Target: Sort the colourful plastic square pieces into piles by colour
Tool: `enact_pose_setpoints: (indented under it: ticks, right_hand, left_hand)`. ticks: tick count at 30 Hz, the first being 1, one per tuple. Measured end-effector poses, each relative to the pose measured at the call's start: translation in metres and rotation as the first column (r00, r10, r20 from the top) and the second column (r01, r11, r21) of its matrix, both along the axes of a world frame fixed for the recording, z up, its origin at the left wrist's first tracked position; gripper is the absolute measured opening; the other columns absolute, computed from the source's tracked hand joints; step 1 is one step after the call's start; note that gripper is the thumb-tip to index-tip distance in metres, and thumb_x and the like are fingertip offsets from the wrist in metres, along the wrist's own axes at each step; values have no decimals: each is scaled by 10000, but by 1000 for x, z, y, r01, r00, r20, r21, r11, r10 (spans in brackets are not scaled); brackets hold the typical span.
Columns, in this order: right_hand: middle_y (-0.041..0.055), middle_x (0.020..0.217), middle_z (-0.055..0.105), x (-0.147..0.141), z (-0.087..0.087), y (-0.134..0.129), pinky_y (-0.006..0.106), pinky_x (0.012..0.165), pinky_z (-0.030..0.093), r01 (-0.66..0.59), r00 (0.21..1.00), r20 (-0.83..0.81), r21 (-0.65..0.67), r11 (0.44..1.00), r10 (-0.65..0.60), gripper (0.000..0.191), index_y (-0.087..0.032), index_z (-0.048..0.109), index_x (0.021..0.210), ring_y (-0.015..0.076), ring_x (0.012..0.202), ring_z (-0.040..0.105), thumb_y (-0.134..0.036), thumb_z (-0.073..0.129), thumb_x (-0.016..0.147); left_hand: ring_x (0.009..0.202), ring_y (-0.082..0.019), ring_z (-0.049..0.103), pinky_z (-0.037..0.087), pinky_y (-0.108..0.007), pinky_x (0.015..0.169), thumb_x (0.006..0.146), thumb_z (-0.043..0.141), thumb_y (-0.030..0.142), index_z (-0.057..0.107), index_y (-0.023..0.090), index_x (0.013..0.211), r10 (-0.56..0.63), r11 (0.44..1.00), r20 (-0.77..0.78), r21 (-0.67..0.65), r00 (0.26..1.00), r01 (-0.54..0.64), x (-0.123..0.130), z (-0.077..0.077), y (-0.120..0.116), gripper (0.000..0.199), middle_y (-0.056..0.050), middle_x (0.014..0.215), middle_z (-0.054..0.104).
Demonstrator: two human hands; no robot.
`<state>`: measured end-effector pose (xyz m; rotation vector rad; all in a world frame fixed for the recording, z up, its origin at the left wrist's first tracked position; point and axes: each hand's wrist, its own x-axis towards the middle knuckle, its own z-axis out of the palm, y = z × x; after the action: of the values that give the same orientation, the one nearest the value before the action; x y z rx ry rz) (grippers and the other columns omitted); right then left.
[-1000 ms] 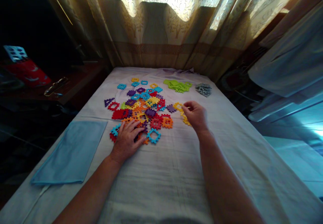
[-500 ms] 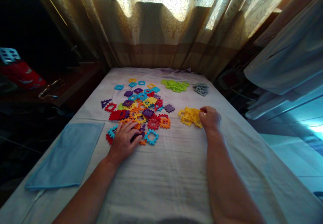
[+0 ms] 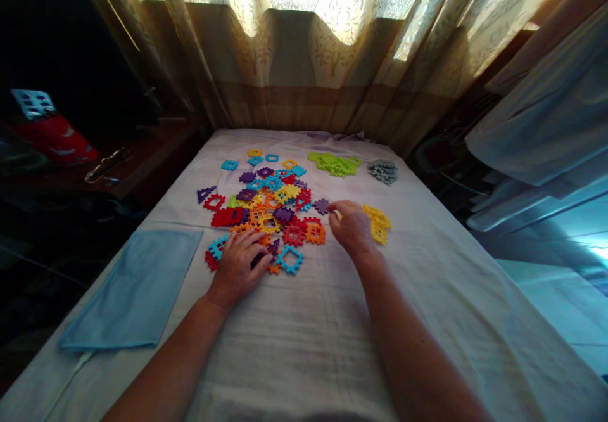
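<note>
With the clock face centred on the mixed heap, six toward the person and twelve toward the curtain, a pale blue flat pad [image 3: 135,292] lies nearest, at eight o'clock, a white cord [image 3: 71,377] trailing from its near edge. The left hand [image 3: 240,263] rests at seven o'clock, palm down over the near edge of the heap, its grip loosely spread on the tiles. A blue frame tile [image 3: 291,259] lies flat at five o'clock, just beside the heap. The heap of coloured tiles [image 3: 261,213] itself mixes red, orange, yellow, purple and blue notched pieces on the white-draped worktop [image 3: 304,333].

At three o'clock the right hand [image 3: 351,224] reaches inward, fingers bent, fingertips at a dark purple tile [image 3: 322,206]; whether the grip pinches it or merely sits beside it, I cannot tell. Farther out at three, past that hand, the yellow tiles [image 3: 379,224] overlap in a small group. A purple triangle [image 3: 206,194] lies near ten.

Beyond, a lime-green pile [image 3: 335,165] sits at two o'clock, with a grey pile [image 3: 382,172] farther out toward three. Loose blue tiles [image 3: 230,165] lie around eleven. A patterned curtain [image 3: 304,61] hangs at twelve.
</note>
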<state>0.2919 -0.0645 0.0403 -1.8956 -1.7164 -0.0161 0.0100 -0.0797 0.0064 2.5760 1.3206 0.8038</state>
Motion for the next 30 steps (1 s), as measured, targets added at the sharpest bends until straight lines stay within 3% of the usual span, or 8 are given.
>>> enact_pose_setpoints:
  ticks: [4, 7, 11, 16, 21, 26, 30]
  right_hand:
    - [89, 1060, 716, -56, -4, -3, 364, 928, 466, -301, 950, 69, -64, 951, 305, 242, -225, 758, 998, 243, 1004, 599, -188, 550, 880]
    - [88, 1142, 696, -79, -3, -1, 385, 982, 444, -390, 907, 118, -125, 912, 404, 262, -232, 752, 1080, 249, 1078, 574, -223, 558, 905]
    - [78, 1327, 609, -93, 1, 10, 448, 1052, 400, -420, 875, 181, -180, 890, 449, 299, -284, 729, 1157, 274, 1259, 477, -252, 611, 884]
    - [96, 1385, 565, -101, -1, 20, 481, 1066, 388, -424, 852, 226, -231, 876, 472, 231, -263, 756, 1060, 283, 1325, 423, -265, 597, 892]
    - [99, 1330, 617, -96, -5, 18, 449, 1065, 403, -443, 877, 168, -86, 893, 451, 185, -223, 758, 961, 269, 1273, 490, -230, 590, 883]
    - [91, 1047, 723, -63, -4, 9, 349, 903, 500, -325, 938, -78, 153, 933, 339, 213, -221, 750, 907, 207, 963, 648, -289, 548, 903]
    - [72, 844, 727, -3, -6, 1, 306, 713, 513, 10, 939, -342, 148, 989, 42, 299, -186, 729, 973, 187, 733, 652, -392, 549, 852]
  left_hand:
    - [1262, -295, 564, 302, -593, 1143, 917, 534, 349, 695, 222, 853, -2, 1000, 6, -4, 1000, 2, 0, -1, 1, 214, -91, 1235, 698]
    - [1271, -289, 556, 294, -586, 1151, 913, 542, 345, 702, 227, 871, 4, 1000, 21, -22, 1000, -3, 1, -1, 1, 204, -86, 1242, 695]
    - [1262, -282, 560, 307, -578, 1146, 917, 536, 334, 703, 232, 862, 12, 999, 48, -32, 999, -10, 1, -2, 2, 204, -78, 1234, 701]
    - [1245, -273, 570, 314, -569, 1141, 929, 521, 323, 700, 232, 866, 5, 1000, 64, -22, 998, -3, 1, -3, 2, 210, -74, 1224, 705]
    - [1215, -265, 593, 327, -554, 1136, 935, 510, 322, 696, 221, 847, 8, 1000, 79, 0, 997, -8, 1, -3, 3, 228, -89, 1218, 705]
    - [1193, -268, 610, 357, -551, 1115, 934, 506, 328, 696, 213, 842, -13, 1000, 92, 25, 996, 10, 0, -3, 4, 240, -105, 1197, 713]
    - [1178, -271, 620, 362, -557, 1110, 936, 489, 338, 696, 214, 834, -11, 999, 99, 38, 995, 7, -1, -4, 5, 262, -101, 1170, 724]
